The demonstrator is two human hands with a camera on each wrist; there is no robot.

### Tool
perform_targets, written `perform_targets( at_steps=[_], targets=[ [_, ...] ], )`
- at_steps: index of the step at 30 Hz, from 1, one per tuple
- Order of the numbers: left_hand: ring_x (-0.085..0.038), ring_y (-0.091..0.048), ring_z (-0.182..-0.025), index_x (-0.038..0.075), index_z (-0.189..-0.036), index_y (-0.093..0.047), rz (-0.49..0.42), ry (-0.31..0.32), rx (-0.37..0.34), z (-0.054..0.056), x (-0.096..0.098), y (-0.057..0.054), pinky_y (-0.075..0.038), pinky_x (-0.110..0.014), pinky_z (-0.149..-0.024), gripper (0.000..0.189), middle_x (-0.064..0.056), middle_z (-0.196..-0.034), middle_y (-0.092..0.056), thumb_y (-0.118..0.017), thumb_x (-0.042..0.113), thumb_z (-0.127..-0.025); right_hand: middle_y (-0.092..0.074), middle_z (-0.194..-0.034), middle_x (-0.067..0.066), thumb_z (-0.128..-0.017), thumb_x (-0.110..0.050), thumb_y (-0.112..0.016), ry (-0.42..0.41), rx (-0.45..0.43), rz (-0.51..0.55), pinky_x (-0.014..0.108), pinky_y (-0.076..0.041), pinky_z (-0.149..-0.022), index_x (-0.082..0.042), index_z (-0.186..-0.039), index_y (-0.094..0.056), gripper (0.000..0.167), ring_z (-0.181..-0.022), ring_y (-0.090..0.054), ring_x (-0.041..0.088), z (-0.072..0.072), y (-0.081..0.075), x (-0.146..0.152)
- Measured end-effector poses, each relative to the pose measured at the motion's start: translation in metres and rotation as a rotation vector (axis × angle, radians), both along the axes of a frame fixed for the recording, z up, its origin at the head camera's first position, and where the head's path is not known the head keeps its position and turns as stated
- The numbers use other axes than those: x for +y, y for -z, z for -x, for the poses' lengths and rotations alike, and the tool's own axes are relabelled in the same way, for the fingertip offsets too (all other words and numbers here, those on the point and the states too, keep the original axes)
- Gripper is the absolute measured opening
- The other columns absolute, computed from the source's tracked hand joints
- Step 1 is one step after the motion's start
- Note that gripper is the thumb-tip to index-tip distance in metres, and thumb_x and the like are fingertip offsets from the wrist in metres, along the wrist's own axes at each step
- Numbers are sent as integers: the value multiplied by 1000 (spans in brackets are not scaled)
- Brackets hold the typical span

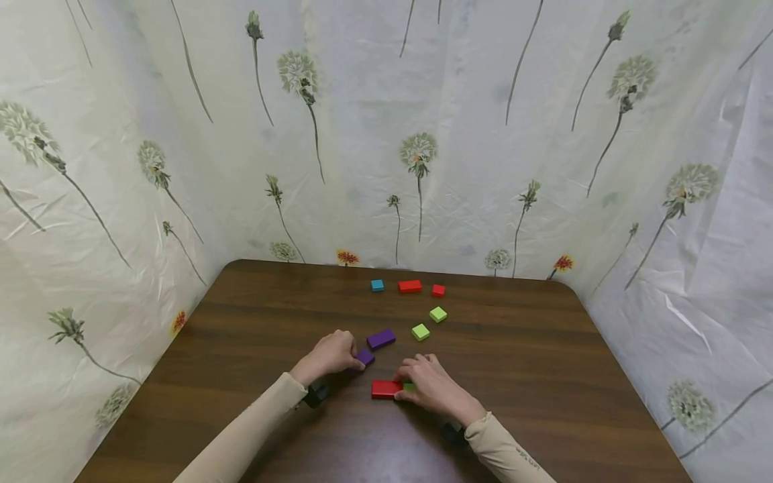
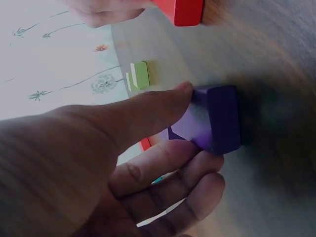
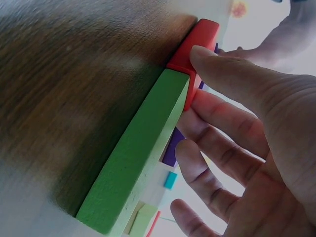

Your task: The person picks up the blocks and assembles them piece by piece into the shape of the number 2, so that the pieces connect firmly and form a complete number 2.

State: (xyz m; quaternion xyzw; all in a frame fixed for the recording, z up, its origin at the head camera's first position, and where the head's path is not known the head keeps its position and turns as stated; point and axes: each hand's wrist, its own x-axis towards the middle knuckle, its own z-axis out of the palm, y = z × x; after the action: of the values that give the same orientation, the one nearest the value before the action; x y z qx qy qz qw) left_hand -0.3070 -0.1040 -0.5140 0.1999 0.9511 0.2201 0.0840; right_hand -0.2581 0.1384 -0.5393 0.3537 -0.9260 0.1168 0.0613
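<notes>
My left hand (image 1: 332, 353) pinches a small purple block (image 2: 225, 121) between thumb and fingers, low over the wooden table (image 1: 241, 396). Just beyond it lies a longer purple block (image 1: 381, 339). With thumb and fingertips, my right hand (image 1: 430, 386) grips a red rectangular block (image 1: 383, 390) near the table's front middle. End to end with the red block stands a long green block (image 3: 133, 153). In the head view, the right hand covers most of the green block.
Two light green blocks (image 1: 421, 332) lie right of the longer purple one. Farther back are a small blue block (image 1: 377, 286), a red rectangular block (image 1: 410, 286) and a small red block (image 1: 438, 290). A flower-patterned curtain (image 1: 362, 134) surrounds the table's back and sides.
</notes>
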Motion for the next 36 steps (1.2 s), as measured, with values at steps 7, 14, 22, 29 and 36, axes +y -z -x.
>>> perform_targets(
  at_steps=[7, 14, 22, 29, 36],
  targets=[
    [-5, -27, -46, 19, -49, -37, 2, 11, -26, -2, 6, -2, -21, -24, -45, 52, 11, -49, -27, -81, 28, -77, -65, -95, -6, -79, -39, -77, -1, 6, 2, 38, -36, -80, -20, -94, -72, 25, -92, -56, 17, 0, -1, 0],
    [-6, -28, -46, 19, -49, -36, 11, 1, -20, -3, 12, -1, -22, -24, -45, 54, 11, -49, -27, -81, 28, -76, -65, -95, -6, -79, -39, -77, 3, -3, -1, 39, -36, -81, -20, -94, -71, 25, -92, -56, 17, 0, 1, 0],
    [-5, -25, -45, 19, -50, -34, 8, 17, -32, -2, 17, 1, -19, -23, -43, 55, 11, -48, -24, -81, 28, -77, -65, -95, -7, -79, -40, -76, 1, -6, -4, 39, -36, -81, -21, -94, -71, 24, -93, -56, 16, 0, 0, 0],
    [-5, -26, -45, 19, -50, -36, 3, 17, -26, -3, 20, 0, -19, -23, -43, 53, 11, -48, -25, -81, 28, -77, -65, -94, -7, -80, -39, -76, 2, -12, -1, 39, -37, -82, -21, -95, -72, 24, -93, -56, 16, 1, 0, 0],
    [-5, -25, -45, 19, -50, -35, 8, 17, -18, -3, 21, 2, -20, -23, -44, 54, 12, -49, -24, -81, 29, -77, -65, -94, -6, -80, -38, -76, 3, -22, 1, 39, -36, -81, -20, -94, -71, 24, -93, -57, 17, 1, 0, 1]
  ],
)
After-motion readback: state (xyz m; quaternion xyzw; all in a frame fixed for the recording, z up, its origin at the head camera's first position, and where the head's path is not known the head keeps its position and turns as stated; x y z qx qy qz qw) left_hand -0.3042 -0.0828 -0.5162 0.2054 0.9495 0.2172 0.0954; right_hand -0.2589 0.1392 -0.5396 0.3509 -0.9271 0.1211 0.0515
